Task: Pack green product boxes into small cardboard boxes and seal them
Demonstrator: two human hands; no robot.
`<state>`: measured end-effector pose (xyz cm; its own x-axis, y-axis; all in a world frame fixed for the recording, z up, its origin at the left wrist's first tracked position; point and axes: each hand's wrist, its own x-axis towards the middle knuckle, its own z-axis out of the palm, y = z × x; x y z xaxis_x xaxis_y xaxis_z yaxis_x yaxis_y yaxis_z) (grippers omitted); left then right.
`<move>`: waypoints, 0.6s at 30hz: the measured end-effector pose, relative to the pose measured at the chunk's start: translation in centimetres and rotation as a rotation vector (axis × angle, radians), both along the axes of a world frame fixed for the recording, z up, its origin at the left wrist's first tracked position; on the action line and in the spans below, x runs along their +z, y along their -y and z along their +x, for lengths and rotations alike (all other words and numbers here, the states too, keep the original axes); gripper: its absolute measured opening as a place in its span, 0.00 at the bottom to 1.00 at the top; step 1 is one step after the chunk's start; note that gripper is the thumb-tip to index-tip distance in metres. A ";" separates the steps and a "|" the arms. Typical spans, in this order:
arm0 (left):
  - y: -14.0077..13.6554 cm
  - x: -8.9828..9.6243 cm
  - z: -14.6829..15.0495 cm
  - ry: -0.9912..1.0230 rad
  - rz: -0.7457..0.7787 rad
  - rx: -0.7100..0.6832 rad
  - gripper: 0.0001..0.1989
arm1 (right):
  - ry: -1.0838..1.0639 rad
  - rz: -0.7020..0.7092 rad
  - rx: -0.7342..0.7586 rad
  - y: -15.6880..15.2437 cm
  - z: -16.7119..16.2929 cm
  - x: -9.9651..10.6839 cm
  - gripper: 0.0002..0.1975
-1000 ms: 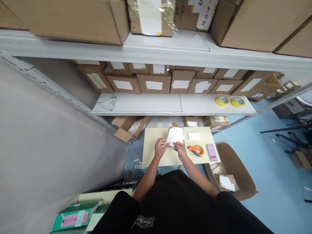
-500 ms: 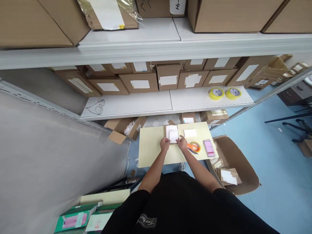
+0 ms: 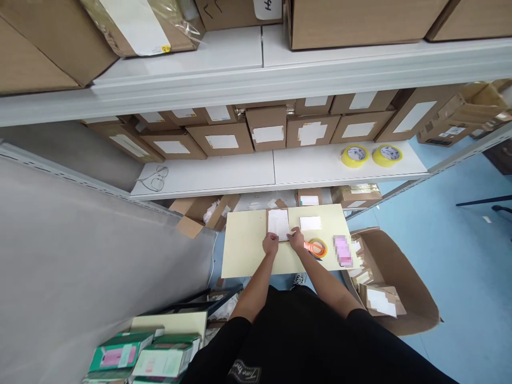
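1 white sheet [image 3: 279, 222] | left hand [image 3: 270, 244], right hand [image 3: 296, 239] — fingers pinching near edge

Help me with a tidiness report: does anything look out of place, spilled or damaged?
Eyeglasses lie loose at the left end of the middle shelf, odd among labelled boxes and tape rolls. Loose scraps litter the area behind the table, looking untidy. No clear spill or damage shows.
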<state>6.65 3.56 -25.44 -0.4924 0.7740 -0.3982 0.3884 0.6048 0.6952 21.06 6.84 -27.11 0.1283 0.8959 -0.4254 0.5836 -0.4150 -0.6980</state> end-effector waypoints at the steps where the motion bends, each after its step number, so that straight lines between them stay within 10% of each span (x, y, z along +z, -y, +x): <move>1: 0.0 -0.1 0.2 -0.027 -0.014 -0.007 0.02 | 0.020 -0.015 0.026 -0.1 0.1 0.0 0.12; 10: -0.9 0.5 -0.1 -0.141 -0.174 -0.104 0.01 | 0.242 -0.141 0.264 -2.0 0.8 1.2 0.15; 18: -1.0 1.2 -1.0 -0.412 -0.011 -0.588 0.24 | 0.130 -0.045 0.197 0.8 0.8 0.3 0.26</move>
<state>5.63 4.59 -24.27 -0.1074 0.9543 -0.2787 0.8815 0.2211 0.4172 21.84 6.09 -26.85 0.0095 0.8896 -0.4566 0.7402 -0.3132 -0.5949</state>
